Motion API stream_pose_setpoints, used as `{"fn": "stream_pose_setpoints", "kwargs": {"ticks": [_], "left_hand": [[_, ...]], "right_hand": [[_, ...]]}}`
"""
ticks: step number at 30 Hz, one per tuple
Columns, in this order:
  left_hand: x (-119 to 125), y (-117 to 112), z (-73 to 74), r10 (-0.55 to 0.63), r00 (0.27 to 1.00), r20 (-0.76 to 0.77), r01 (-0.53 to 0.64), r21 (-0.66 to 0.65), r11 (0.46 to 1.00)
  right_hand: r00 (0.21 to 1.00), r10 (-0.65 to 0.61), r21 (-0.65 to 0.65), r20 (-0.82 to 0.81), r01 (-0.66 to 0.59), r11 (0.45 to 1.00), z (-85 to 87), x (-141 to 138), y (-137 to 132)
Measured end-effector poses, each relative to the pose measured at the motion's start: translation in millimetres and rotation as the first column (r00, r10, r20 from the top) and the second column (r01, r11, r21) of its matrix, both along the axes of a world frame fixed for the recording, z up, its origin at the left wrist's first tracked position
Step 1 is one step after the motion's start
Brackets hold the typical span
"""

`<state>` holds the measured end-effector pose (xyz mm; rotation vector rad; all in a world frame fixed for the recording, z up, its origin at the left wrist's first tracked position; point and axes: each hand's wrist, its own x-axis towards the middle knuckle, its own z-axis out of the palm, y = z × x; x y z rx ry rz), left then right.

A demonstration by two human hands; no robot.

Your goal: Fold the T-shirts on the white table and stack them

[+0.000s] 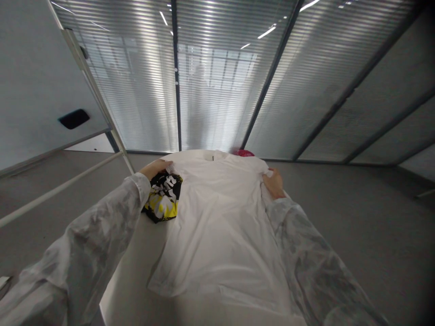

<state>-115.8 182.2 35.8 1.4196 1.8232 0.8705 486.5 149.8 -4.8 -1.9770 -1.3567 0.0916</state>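
A white T-shirt [220, 217] is spread over the table, its neckline at the far end and its hem towards me. My left hand [157, 168] grips the shirt's left sleeve, fingers closed on the cloth. On the other side my right hand [273, 183] pinches the right sleeve. Folds run down the middle of the shirt. Below my left hand lies a black, yellow and white printed cloth [163, 199], partly covered by the shirt. Both my forearms are in loose whitish sleeves.
The white table [136, 267] has a rounded far edge. A red item [244, 153] shows behind the shirt's right shoulder. Ribbed glass panels [217, 90] with dark frames stand beyond. A pale rail [61, 189] runs at left, above grey floor [353, 217].
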Motion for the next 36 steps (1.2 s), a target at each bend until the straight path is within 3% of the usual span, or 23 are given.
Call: {"fn": "stream_pose_setpoints", "kwargs": {"ticks": [7,13,18,21,24,26,31,36], "left_hand": [[-8.2,-1.9,-5.1,0.094,0.991,-0.092,-0.090,0.047,0.995],[-29.5,-10.9,-4.2,0.044,0.963,-0.265,-0.013,0.116,0.993],[-46.6,-19.4,-9.4,-0.089,0.845,-0.527,0.124,0.032,0.992],[-42.7,-22.2,-7.9,-0.049,0.791,-0.609,0.090,0.037,0.995],[-28.4,-22.4,-4.3,0.025,0.791,-0.612,0.099,0.168,0.981],[-17.5,-21.2,-2.8,0.015,0.809,-0.588,0.125,0.196,0.973],[-2.7,-12.6,-2.1,-0.021,0.862,-0.506,0.061,0.062,0.996],[-0.3,5.1,-0.9,-0.065,0.892,-0.448,0.048,-0.048,0.998]], "right_hand": [[0.999,-0.002,0.042,0.042,0.000,0.999,-3.3,-0.4,-2.1],[0.999,-0.022,0.060,0.024,0.020,0.998,-3.6,-0.1,-4.5],[0.997,-0.075,0.090,0.001,0.075,0.993,-6.0,6.4,-2.8],[0.994,-0.106,0.115,0.003,0.105,0.988,-5.2,8.0,-3.2],[0.991,-0.128,0.157,0.039,0.120,0.980,-1.0,2.8,-6.5],[0.990,-0.096,0.173,0.103,0.077,0.982,2.7,-4.3,-10.3],[0.955,0.085,0.088,0.285,-0.114,0.990,8.3,-20.4,-18.8],[0.947,0.073,0.058,0.314,-0.096,0.994,8.3,-22.3,-19.7]]}}
